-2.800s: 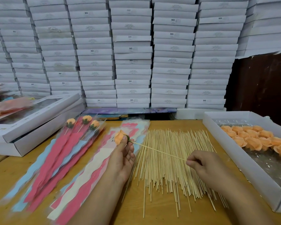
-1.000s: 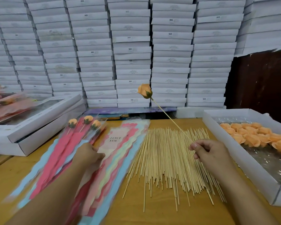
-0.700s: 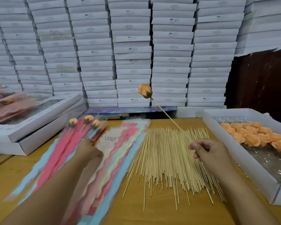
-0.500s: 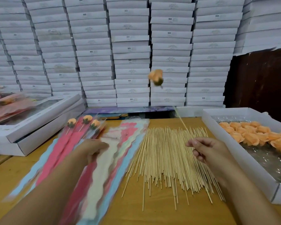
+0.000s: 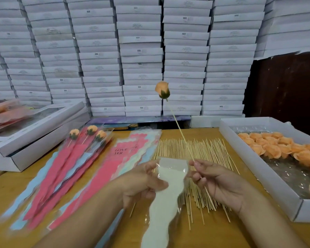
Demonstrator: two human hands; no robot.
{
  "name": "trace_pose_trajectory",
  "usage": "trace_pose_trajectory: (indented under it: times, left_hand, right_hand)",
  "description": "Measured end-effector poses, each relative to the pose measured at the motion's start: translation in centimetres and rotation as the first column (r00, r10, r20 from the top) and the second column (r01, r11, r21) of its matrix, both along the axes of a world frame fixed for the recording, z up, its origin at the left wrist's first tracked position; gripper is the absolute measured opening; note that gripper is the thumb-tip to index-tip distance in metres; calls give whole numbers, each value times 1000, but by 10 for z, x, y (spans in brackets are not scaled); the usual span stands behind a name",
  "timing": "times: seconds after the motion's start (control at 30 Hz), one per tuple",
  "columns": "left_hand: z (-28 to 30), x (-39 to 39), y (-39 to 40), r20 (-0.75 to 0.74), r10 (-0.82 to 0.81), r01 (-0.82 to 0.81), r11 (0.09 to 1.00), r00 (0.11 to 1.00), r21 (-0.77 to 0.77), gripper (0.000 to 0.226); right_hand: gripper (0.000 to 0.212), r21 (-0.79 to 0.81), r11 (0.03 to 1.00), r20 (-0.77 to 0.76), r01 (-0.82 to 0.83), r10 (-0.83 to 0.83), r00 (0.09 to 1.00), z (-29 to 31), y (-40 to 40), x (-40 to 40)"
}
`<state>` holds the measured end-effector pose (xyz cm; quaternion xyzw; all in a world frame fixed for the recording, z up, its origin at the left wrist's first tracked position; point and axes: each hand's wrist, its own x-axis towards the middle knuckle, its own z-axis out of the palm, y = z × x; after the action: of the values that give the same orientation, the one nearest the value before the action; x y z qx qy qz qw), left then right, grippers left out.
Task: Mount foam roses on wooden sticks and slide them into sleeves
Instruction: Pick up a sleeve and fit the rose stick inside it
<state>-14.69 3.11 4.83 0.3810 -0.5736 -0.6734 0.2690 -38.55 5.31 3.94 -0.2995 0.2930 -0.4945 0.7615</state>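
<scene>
Nearest, the left hand (image 5: 141, 183) grips a white wavy-edged sleeve (image 5: 166, 197) with a clear top, held above the worktop (image 5: 16, 197). The right hand (image 5: 217, 181) pinches a thin stick (image 5: 179, 128) that tilts up and away, carrying an orange rose (image 5: 162, 90) with green base before stacked boxes (image 5: 141, 56).

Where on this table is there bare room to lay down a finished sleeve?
Bare wood shows near the front edge between the loose sticks and the white tray, and at front left beside the sleeve pile. The middle is crowded.
</scene>
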Motion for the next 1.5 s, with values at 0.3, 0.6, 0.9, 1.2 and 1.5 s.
trace_pose_trajectory:
  times: [0.3,0.6,0.9,1.2,1.5]
  left_hand:
    - [2,4,6,201,-184,188,982,962,1,37]
    - [-9,-25,-9,-50,343,-347,933,938,-99,18]
    - [-19,-22,-9,41,210,-206,974,977,-97,17]
    - [-15,-30,-11,-57,303,-307,947,951,-96,27]
    - [-9,-34,-8,-118,315,-321,947,942,-34,25]
  right_hand:
    - [15,-33,996,-224,78,-84,971,-6,-7,0]
    - [16,-30,1000,-293,7,-15,956,-7,-3,9]
    - [20,-65,984,-263,168,-179,948,-8,-11,-2]
    - [19,-82,991,-330,110,-131,935,-11,-10,-2]
    - [18,-92,986,-320,137,-159,934,-10,-10,0]
